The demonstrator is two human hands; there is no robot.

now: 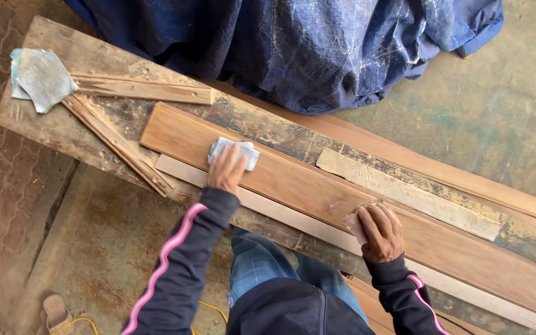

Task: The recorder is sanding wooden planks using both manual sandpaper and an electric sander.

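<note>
Left hand (226, 169) presses sandpaper (234, 152) on plank (317, 186); right hand (379, 231) grips second piece (355, 224).

Floor (497, 105): stained concrete, brick paving at left.
Bench (57, 127): worn, scarred planks.
Tarp (293, 43): blue, heaped behind.

You're in a dark navy zip-front jacket with a pink stripe down each sleeve, cuffs snug at the wrists, over faded blue jeans, hands bare.
</note>
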